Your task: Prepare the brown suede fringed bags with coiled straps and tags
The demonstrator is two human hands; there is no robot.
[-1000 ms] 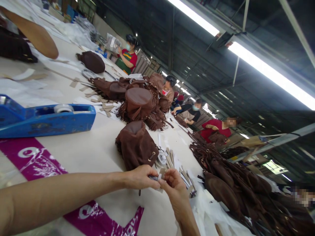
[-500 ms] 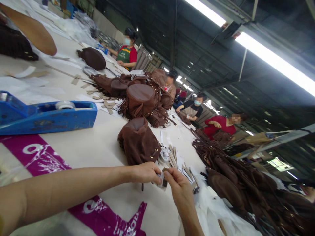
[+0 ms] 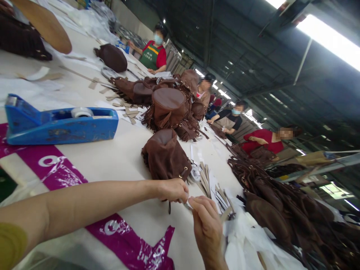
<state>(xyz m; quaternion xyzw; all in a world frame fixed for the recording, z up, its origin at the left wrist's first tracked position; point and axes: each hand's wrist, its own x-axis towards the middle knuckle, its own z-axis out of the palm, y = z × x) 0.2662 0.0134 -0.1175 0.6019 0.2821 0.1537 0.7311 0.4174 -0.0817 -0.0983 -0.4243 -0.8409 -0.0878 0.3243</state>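
Observation:
My left hand point(image 3: 172, 189) and my right hand point(image 3: 206, 221) meet low in the middle of the view, both pinched on a small pale strip point(image 3: 188, 204) held between their fingertips. A thin dark cord point(image 3: 169, 207) hangs below my left hand. Just behind the hands lies a brown suede bag point(image 3: 165, 155) with a metal ring. A fan of tan card strips point(image 3: 208, 185) lies right of the bag.
A blue tape dispenser point(image 3: 60, 124) stands at the left on the cream table point(image 3: 118, 157). More brown fringed bags point(image 3: 168, 108) are heaped farther back, and a dark pile point(image 3: 281, 213) fills the right. Several other people work along the far side. White plastic sheeting point(image 3: 247, 243) lies by my right wrist.
The view has swung down and left, so everything sits a little to the right. My hands stay together on the small strip, fingers shifting slightly along it.

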